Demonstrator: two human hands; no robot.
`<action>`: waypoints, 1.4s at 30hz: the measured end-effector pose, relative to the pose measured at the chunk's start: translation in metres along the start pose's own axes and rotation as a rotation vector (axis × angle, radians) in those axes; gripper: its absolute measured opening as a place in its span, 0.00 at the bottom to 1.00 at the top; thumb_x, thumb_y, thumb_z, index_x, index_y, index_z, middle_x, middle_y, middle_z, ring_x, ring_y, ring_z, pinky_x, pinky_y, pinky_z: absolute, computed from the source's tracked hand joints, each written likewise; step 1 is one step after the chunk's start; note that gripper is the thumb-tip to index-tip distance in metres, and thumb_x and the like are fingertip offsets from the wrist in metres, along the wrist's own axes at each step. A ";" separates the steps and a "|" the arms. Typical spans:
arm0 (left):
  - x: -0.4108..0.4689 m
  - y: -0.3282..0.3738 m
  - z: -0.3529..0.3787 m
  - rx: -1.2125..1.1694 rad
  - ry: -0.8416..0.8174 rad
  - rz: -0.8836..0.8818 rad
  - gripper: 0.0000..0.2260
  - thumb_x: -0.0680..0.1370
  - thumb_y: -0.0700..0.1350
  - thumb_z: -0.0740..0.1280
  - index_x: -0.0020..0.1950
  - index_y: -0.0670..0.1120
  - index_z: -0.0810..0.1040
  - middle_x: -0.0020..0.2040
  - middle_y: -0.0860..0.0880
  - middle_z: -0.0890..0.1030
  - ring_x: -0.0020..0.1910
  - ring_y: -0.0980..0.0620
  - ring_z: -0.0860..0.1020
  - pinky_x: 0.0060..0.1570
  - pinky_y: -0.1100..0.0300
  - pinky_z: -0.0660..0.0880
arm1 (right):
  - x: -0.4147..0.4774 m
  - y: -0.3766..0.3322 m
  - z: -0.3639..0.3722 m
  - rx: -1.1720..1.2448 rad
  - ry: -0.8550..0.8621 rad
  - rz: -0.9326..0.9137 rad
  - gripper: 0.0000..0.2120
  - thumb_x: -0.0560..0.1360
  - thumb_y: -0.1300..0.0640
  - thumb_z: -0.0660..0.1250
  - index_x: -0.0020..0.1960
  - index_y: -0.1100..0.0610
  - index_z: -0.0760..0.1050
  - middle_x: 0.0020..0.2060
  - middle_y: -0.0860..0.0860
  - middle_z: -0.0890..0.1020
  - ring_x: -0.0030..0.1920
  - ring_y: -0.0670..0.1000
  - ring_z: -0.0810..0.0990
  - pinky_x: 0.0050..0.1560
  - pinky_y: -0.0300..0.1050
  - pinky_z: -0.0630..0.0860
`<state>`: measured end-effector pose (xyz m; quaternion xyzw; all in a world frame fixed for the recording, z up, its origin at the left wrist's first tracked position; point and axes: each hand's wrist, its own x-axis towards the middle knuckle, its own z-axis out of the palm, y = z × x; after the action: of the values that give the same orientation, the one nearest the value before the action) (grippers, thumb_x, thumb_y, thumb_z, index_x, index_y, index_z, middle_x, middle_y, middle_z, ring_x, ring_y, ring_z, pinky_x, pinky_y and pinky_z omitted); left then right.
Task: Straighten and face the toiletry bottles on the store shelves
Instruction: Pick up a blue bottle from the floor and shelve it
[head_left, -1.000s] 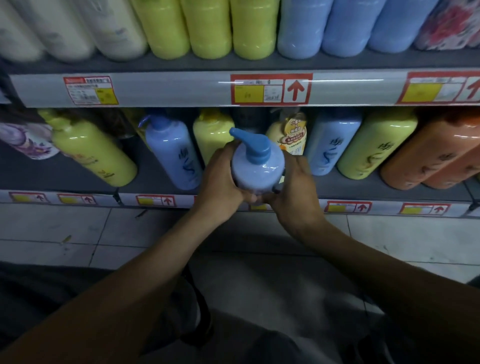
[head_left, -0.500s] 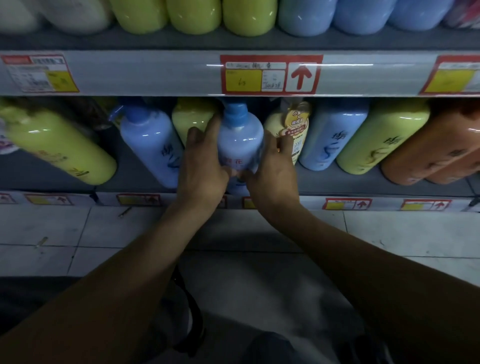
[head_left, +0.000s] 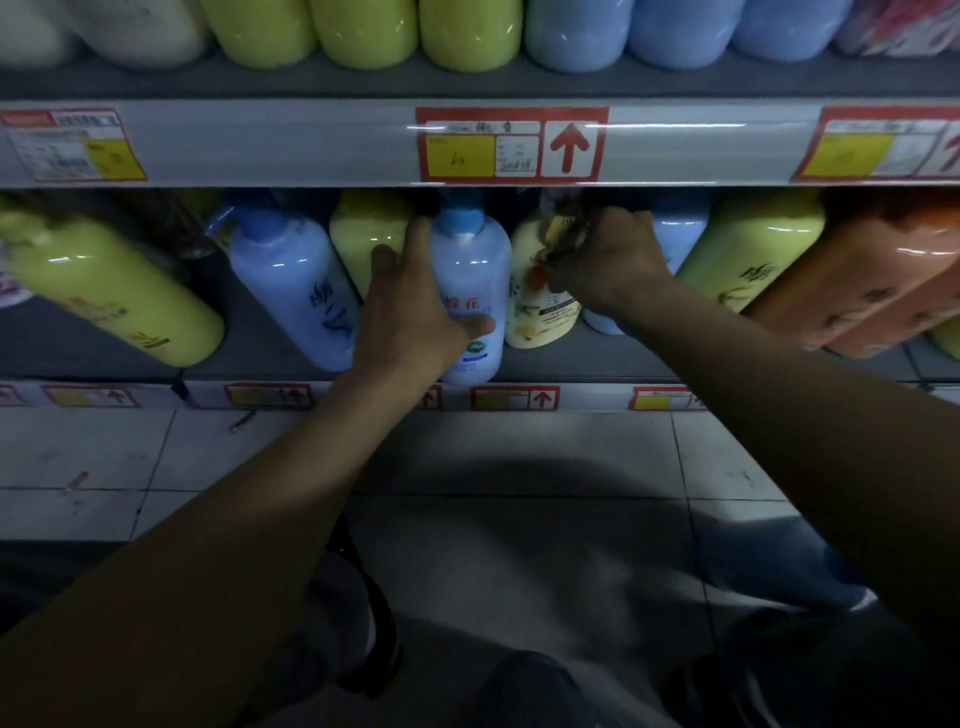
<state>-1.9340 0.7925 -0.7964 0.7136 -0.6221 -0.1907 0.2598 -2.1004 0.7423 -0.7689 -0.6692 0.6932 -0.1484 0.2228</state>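
**A:** Where's the bottle in hand?

**B:** The pale blue pump bottle stands on the lower shelf, its base at the front lip. Its long axis runs straight up into the shadow under the shelf above, and its printed label faces the aisle. The left hand grips it from its left side. The fingers are wrapped up along the body and the thumb is laid across the label.

**A:** And the other hand?

**B:** The right hand is on the neighbour, a cream bottle just beside the blue one on its right. Its fingers are curled in at the top of that bottle, where a hang tag sits. Blur hides whether they pinch the tag or the neck.

**A:** So what does the next move turn on?

**B:** The cream bottle, I'd say. It leans, with its top tipped toward the right hand and its base close against the blue bottle's. The right hand is the nearer one and is already at the upper end of that axis. Righting it likely means bringing the top over while the left hand steadies the blue bottle.

**A:** Risk?

**B:** The two bases nearly touch, so a nudge could turn the blue label away.
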 end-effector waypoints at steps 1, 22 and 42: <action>-0.001 0.003 0.000 0.021 0.018 0.001 0.40 0.63 0.51 0.79 0.69 0.50 0.61 0.60 0.44 0.68 0.57 0.42 0.72 0.48 0.55 0.70 | -0.002 0.002 0.001 -0.014 0.022 -0.017 0.20 0.73 0.56 0.70 0.62 0.61 0.73 0.61 0.59 0.73 0.63 0.60 0.70 0.55 0.42 0.67; 0.020 0.031 0.023 0.122 0.092 0.146 0.35 0.60 0.52 0.79 0.63 0.47 0.70 0.62 0.45 0.74 0.60 0.43 0.73 0.51 0.55 0.69 | -0.061 0.082 -0.018 -0.060 0.065 -0.310 0.28 0.62 0.44 0.75 0.61 0.47 0.73 0.49 0.51 0.83 0.48 0.58 0.81 0.45 0.49 0.78; -0.012 0.033 0.021 0.068 0.269 0.059 0.31 0.69 0.37 0.71 0.70 0.40 0.64 0.67 0.39 0.70 0.64 0.41 0.70 0.59 0.54 0.67 | -0.186 0.156 0.043 -0.095 -0.261 -0.229 0.28 0.67 0.29 0.58 0.57 0.46 0.75 0.48 0.47 0.83 0.47 0.53 0.83 0.45 0.45 0.77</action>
<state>-1.9748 0.7980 -0.7937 0.7225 -0.6083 -0.0643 0.3222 -2.2122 0.9401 -0.8643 -0.7671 0.5839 -0.0519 0.2606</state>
